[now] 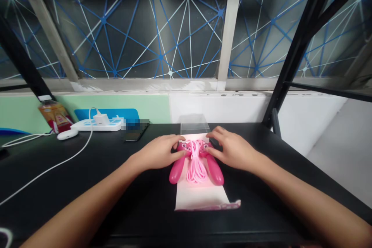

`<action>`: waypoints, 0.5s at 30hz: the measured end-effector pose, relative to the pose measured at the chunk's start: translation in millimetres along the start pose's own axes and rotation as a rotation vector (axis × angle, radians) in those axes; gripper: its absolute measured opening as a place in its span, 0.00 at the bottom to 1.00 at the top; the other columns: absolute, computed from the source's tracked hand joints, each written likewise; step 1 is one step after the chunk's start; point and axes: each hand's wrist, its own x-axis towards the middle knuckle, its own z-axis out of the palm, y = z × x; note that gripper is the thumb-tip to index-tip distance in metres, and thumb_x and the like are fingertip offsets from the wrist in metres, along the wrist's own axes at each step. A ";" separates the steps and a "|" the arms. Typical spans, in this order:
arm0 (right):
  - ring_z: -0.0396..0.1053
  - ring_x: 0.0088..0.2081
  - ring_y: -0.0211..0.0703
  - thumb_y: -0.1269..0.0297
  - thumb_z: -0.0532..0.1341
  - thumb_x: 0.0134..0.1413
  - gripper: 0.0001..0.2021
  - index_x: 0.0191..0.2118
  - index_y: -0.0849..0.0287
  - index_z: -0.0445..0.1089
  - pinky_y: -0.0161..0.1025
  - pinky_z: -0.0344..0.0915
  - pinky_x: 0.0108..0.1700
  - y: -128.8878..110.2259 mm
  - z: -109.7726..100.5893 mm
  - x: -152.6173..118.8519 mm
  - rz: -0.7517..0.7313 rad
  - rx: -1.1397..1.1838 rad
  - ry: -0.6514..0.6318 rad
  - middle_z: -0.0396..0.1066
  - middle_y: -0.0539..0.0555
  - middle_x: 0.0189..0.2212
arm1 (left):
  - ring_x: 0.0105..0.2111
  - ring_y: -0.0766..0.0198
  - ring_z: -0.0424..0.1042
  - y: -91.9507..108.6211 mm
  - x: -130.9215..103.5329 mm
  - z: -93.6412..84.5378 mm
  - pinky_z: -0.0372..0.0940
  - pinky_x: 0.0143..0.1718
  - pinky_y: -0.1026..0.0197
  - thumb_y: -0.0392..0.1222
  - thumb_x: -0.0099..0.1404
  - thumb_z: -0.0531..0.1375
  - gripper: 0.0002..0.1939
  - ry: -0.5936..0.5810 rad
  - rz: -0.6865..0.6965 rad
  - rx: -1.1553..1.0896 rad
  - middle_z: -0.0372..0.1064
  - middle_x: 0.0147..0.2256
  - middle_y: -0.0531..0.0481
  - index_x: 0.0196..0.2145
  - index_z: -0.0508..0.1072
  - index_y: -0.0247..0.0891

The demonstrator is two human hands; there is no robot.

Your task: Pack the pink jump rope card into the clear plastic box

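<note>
A pink jump rope [197,166] lies with its cord bundled in the middle and a thick, darker pink handle on each side. It rests on a pale pink and white card [200,197] whose near edge curls up at the right. My left hand [159,151] has its thumb on the top of the left handle, with its fingers curled at the card's far left edge. From the other side, my right hand [232,149] presses its thumb by the right handle's top and bends its fingers over the far right corner. A clear plastic box [194,124] stands just beyond.
On the black table [139,205], a dark phone [136,131] lies left of the box. Further left are a white power strip [114,125] with a plugged-in charger, a white cable [69,159] and a drink bottle [56,115]. Black metal posts [290,54] rise before the window.
</note>
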 end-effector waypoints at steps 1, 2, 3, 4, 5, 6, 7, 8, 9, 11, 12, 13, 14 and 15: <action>0.70 0.34 0.45 0.52 0.61 0.58 0.20 0.52 0.56 0.68 0.43 0.67 0.37 3.4 7.7 -1.3 0.003 0.026 -0.027 0.68 0.57 0.44 | 0.30 0.59 0.70 -0.7 -1.6 3.7 0.60 0.31 0.61 0.56 0.66 0.56 0.21 -0.026 -0.008 -0.029 0.71 0.31 0.50 0.50 0.71 0.43; 0.70 0.34 0.44 0.51 0.62 0.57 0.21 0.52 0.55 0.68 0.43 0.67 0.38 5.2 15.0 -2.3 0.004 0.067 -0.049 0.67 0.57 0.43 | 0.28 0.61 0.69 -2.7 -2.3 7.9 0.59 0.29 0.61 0.57 0.66 0.56 0.21 -0.045 -0.023 -0.059 0.71 0.29 0.52 0.50 0.72 0.43; 0.69 0.34 0.43 0.52 0.62 0.56 0.20 0.51 0.55 0.69 0.42 0.67 0.38 5.5 21.7 -2.9 0.006 0.115 -0.060 0.67 0.56 0.41 | 0.26 0.62 0.68 -5.5 -2.5 12.3 0.58 0.28 0.62 0.57 0.66 0.56 0.20 -0.056 -0.045 -0.093 0.70 0.27 0.53 0.48 0.72 0.42; 0.69 0.33 0.42 0.53 0.63 0.56 0.17 0.48 0.55 0.70 0.41 0.67 0.38 4.6 27.7 -3.0 0.012 0.166 -0.057 0.67 0.55 0.39 | 0.25 0.62 0.68 -8.8 -2.7 16.5 0.57 0.27 0.62 0.57 0.66 0.56 0.20 -0.058 -0.073 -0.128 0.69 0.25 0.53 0.47 0.72 0.42; 0.68 0.32 0.41 0.54 0.63 0.56 0.15 0.45 0.56 0.71 0.40 0.66 0.37 2.9 33.0 -2.8 0.026 0.215 -0.045 0.67 0.54 0.37 | 0.24 0.63 0.68 -12.3 -3.3 20.2 0.56 0.26 0.63 0.57 0.66 0.56 0.19 -0.050 -0.102 -0.158 0.69 0.25 0.54 0.45 0.72 0.41; 0.68 0.31 0.40 0.54 0.63 0.56 0.13 0.42 0.56 0.71 0.39 0.66 0.36 0.6 37.4 -2.4 0.046 0.260 -0.027 0.67 0.53 0.35 | 0.24 0.63 0.68 -15.8 -4.5 23.0 0.56 0.26 0.63 0.57 0.66 0.56 0.19 -0.037 -0.127 -0.178 0.69 0.24 0.54 0.44 0.72 0.40; 0.67 0.30 0.39 0.54 0.63 0.56 0.12 0.41 0.57 0.71 0.38 0.65 0.34 -2.1 40.8 -1.9 0.073 0.300 -0.015 0.67 0.52 0.34 | 0.25 0.63 0.69 -19.1 -6.4 24.8 0.56 0.25 0.63 0.58 0.65 0.56 0.19 -0.026 -0.144 -0.188 0.69 0.24 0.54 0.42 0.72 0.40; 0.67 0.28 0.39 0.54 0.62 0.57 0.12 0.40 0.58 0.70 0.38 0.65 0.32 -4.9 43.1 -1.5 0.105 0.338 -0.022 0.68 0.52 0.32 | 0.25 0.63 0.69 -22.0 -8.8 25.3 0.56 0.25 0.63 0.58 0.65 0.56 0.19 -0.023 -0.151 -0.193 0.70 0.25 0.53 0.41 0.71 0.39; 0.67 0.26 0.38 0.53 0.61 0.59 0.13 0.40 0.58 0.69 0.37 0.63 0.30 -7.6 44.4 -1.3 0.136 0.376 -0.055 0.69 0.51 0.29 | 0.26 0.63 0.69 -24.5 -11.7 24.6 0.56 0.26 0.63 0.58 0.65 0.56 0.19 -0.030 -0.148 -0.197 0.71 0.26 0.53 0.41 0.71 0.39; 0.66 0.23 0.38 0.53 0.58 0.61 0.14 0.43 0.58 0.67 0.37 0.61 0.27 -12.1 44.3 -1.3 0.184 0.436 -0.154 0.69 0.48 0.24 | 0.27 0.62 0.70 -28.1 -17.3 20.9 0.57 0.27 0.63 0.57 0.64 0.57 0.18 -0.064 -0.126 -0.206 0.73 0.28 0.52 0.41 0.70 0.39; 0.66 0.22 0.39 0.53 0.58 0.61 0.14 0.43 0.58 0.66 0.37 0.60 0.26 -13.7 43.3 -1.4 0.192 0.449 -0.189 0.69 0.48 0.22 | 0.27 0.62 0.70 -29.3 -19.5 18.7 0.58 0.27 0.63 0.57 0.64 0.57 0.18 -0.085 -0.121 -0.218 0.73 0.28 0.51 0.41 0.69 0.39; 0.66 0.23 0.39 0.53 0.59 0.60 0.14 0.44 0.58 0.66 0.37 0.60 0.27 -14.8 42.0 -1.5 0.190 0.451 -0.205 0.69 0.48 0.22 | 0.26 0.62 0.70 -30.0 -21.0 16.6 0.59 0.28 0.63 0.58 0.64 0.57 0.19 -0.109 -0.125 -0.240 0.73 0.29 0.51 0.41 0.69 0.39; 0.67 0.25 0.39 0.54 0.60 0.59 0.14 0.44 0.58 0.66 0.37 0.61 0.28 -15.5 40.5 -1.3 0.182 0.446 -0.201 0.70 0.48 0.24 | 0.25 0.63 0.70 -30.3 -21.9 15.0 0.59 0.28 0.63 0.58 0.64 0.57 0.19 -0.133 -0.140 -0.274 0.74 0.29 0.51 0.42 0.68 0.39; 0.68 0.27 0.40 0.55 0.61 0.58 0.14 0.45 0.58 0.67 0.37 0.62 0.29 -15.8 39.0 -1.0 0.172 0.441 -0.187 0.71 0.50 0.27 | 0.25 0.63 0.70 -30.4 -22.2 13.9 0.60 0.28 0.63 0.59 0.64 0.56 0.20 -0.155 -0.160 -0.315 0.74 0.30 0.51 0.42 0.68 0.39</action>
